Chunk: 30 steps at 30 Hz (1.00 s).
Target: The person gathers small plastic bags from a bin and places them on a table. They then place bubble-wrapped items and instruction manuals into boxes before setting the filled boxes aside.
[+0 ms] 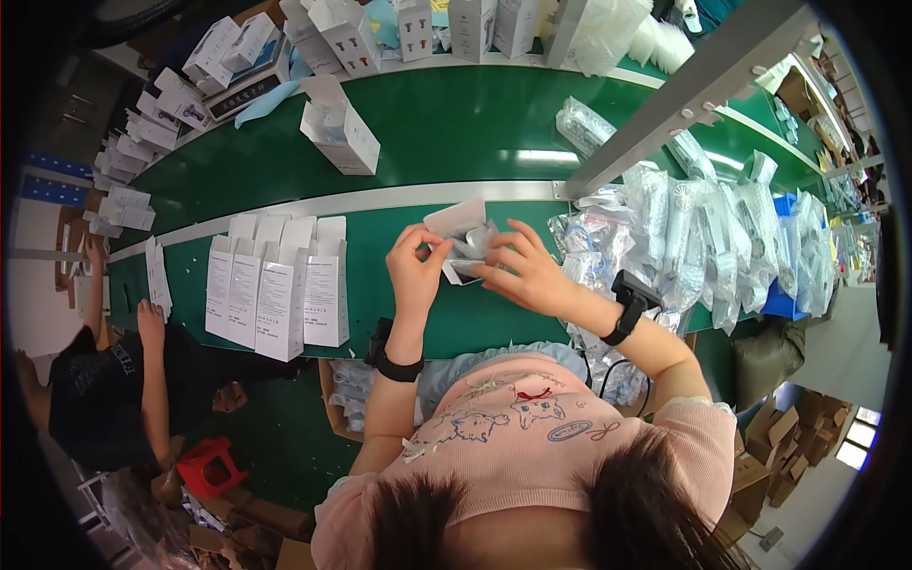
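A small white carton (pixel 454 219) stands at the middle of the near bench, its top flap raised at the far side. Inside its mouth is a clear plastic-wrapped piece (pixel 475 237), too covered to make out. My left hand (pixel 416 264) is at the carton's left edge, thumb and forefinger pinched together on it. Curled over the right side is my right hand (pixel 528 270), its thumb by the near edge and its fingers at the opening. Left of my hands, several white cartons (pixel 277 294) stand upright in a cluster with their top flaps raised.
Clear bubble-wrapped packs (pixel 698 233) are heaped at the right. An open white carton (pixel 344 138) stands on the green shelf beyond a pale rail (pixel 399 197). A grey post (pixel 679 104) slants across at upper right. Another person (pixel 114 389) sits at the left beside papers (pixel 157 277).
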Motion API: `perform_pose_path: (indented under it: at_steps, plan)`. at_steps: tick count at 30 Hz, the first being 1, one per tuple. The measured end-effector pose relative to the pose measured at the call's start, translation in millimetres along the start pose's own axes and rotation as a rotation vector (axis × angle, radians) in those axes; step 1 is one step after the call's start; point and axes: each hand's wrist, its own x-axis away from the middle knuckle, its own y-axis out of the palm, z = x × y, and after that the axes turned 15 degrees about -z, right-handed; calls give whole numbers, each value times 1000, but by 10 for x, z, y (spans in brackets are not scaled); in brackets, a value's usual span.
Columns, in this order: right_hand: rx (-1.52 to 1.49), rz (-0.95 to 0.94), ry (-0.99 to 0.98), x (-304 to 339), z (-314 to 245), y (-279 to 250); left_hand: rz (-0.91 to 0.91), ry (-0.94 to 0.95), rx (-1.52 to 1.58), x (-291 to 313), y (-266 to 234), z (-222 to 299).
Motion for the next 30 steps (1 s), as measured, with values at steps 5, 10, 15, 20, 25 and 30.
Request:
perform_pose_path:
  at_steps: [5,10,15,20,25,30]
  plan:
    - [121,-145,120,-32,-72,35,-27,13,27,18,15,-24]
    - [-144,-86,107,-37,-61,-21,43,95,108,122,-160,-152]
    - [-577,162,189,168,245,414,202,23,-894,308,-877,-524]
    - [-970,62,374,-184,454,611,-164,-329,-1420,627,-1139,-1061]
    - [-1160,424,331,-859,1147,409,-212,-289,-1124,730,-511,-617]
    - [-818,482,394,-1265,1982,518,-485,-226,-877,841,103,-431]
